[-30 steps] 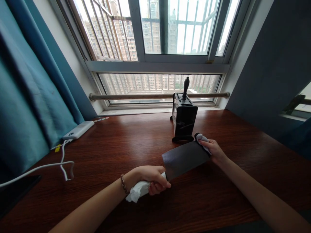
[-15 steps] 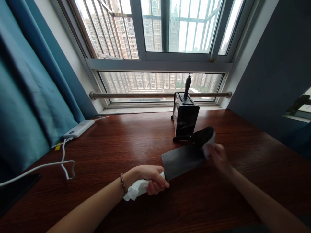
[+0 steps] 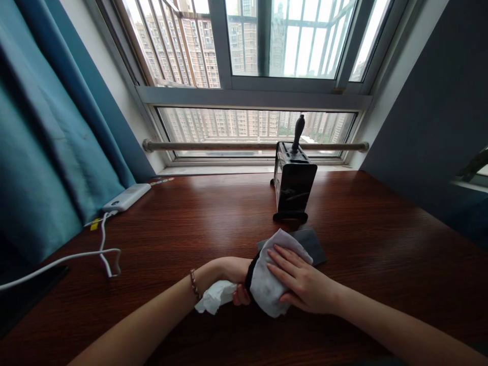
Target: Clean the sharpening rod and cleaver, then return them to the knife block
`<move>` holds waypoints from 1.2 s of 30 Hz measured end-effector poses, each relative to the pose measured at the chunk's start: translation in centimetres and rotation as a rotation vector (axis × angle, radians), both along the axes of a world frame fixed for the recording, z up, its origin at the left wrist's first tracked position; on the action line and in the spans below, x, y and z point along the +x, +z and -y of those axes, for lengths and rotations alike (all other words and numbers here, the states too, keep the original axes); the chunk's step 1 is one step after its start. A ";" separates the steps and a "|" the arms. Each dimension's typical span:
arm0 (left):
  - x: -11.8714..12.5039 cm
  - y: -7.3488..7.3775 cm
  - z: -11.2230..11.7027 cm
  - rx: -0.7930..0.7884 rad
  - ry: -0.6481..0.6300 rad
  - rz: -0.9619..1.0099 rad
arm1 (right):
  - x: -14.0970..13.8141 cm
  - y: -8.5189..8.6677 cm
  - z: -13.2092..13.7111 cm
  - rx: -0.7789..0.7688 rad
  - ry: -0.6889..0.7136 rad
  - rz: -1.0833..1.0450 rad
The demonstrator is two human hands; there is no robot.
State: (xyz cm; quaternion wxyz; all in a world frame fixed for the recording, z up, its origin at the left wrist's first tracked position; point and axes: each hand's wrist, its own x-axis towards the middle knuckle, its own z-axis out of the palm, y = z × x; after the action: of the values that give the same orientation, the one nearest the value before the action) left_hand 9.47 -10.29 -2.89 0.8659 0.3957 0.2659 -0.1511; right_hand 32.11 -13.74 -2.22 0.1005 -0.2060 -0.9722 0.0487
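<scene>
A cleaver [image 3: 311, 245] lies with its broad grey blade pointing away to the right, over the table. My left hand [image 3: 238, 270] is closed round its handle, which is wrapped in white tissue paper [image 3: 216, 296] that sticks out behind the fingers. With fingers spread and pressed down, my right hand [image 3: 307, 282] holds a cloth [image 3: 269, 282], white on top and black at the edge, against the blade near the handle. The cloth covers most of the blade and part of my left hand.
Beyond the blade a black knife block [image 3: 295, 190] stands on the brown wooden table [image 3: 198, 218], one dark handle [image 3: 299, 133] rising from it. At the left are a white power bank [image 3: 127, 197] with a cable [image 3: 102, 239] and a blue curtain [image 3: 49, 127]. A window is behind.
My right hand has brought the cloth from the blade's far right end leftward and nearer, onto the part beside the handle. My left hand keeps its grip on the wrapped handle.
</scene>
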 end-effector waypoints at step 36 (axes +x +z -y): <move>0.0 1.0 1.0 0.128 0.065 -0.031 | 1.1 -2.6 -2.3 0.063 -0.442 -0.096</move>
State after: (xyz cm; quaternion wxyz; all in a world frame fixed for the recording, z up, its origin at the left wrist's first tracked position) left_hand 9.45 -11.31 -1.93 0.8392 0.4390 0.3008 -0.1119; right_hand 33.24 -11.48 -4.77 0.1612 -0.4083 -0.8985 0.0047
